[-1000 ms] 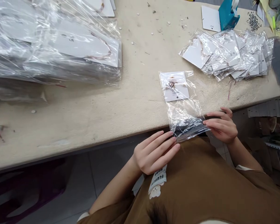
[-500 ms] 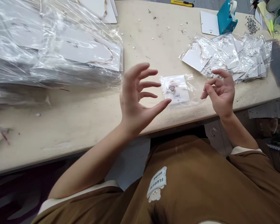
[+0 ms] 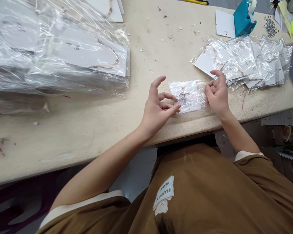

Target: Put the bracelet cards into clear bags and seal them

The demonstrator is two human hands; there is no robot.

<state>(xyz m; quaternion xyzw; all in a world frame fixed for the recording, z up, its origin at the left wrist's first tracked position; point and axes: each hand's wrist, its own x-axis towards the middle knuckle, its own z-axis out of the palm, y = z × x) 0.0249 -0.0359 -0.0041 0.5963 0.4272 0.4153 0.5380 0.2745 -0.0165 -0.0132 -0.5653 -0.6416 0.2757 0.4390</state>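
A small clear plastic bag (image 3: 191,97) with a white card inside and a dark printed mark lies on the table in front of me. My left hand (image 3: 162,105) is at the bag's left edge, its thumb and lower fingers closing on that edge while the index finger stays raised. At the opposite edge, my right hand (image 3: 216,94) pinches the bag's loose plastic between thumb and fingers, with its index finger lifted.
A heap of bagged white cards (image 3: 244,63) lies to the right. Large plastic-wrapped stacks of cards (image 3: 70,55) fill the left. Behind stand a teal tape dispenser (image 3: 243,19), a white card (image 3: 224,24) and a pile of small metal pieces (image 3: 271,27).
Both hands have come down onto the small bag from either side. My left hand moved right and its fingers drew in; my right hand moved left and took the bag's edge.
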